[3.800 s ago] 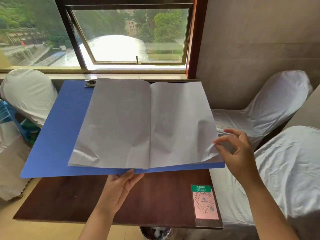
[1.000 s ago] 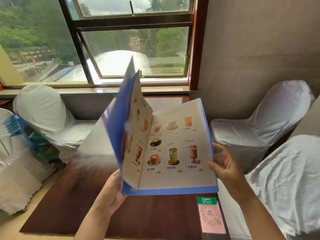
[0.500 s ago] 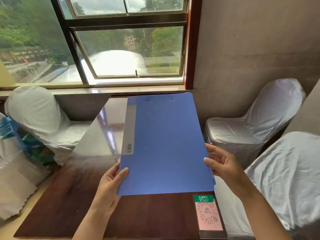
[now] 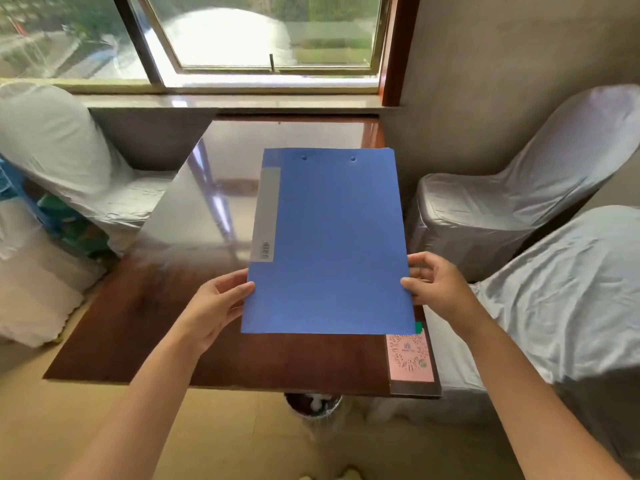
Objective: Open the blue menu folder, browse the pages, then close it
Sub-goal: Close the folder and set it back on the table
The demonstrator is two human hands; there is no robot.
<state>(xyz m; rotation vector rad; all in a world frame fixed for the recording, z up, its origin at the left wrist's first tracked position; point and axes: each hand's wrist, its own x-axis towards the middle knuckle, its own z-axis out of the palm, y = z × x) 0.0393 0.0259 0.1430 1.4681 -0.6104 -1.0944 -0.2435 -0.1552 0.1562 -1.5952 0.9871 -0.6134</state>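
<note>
Over the wooden counter [image 4: 145,317], the closed blue menu folder [image 4: 332,244] was gripped at its edges by the left hand [image 4: 216,306] and right hand [image 4: 438,285].

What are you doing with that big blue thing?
A person is holding a blue menu folder over a dark wooden table. The folder is shut. The left hand grips its left edge near the bottom and the right hand grips its right edge. A pink card with a code lies on the table's near right corner, partly under the folder.
</note>
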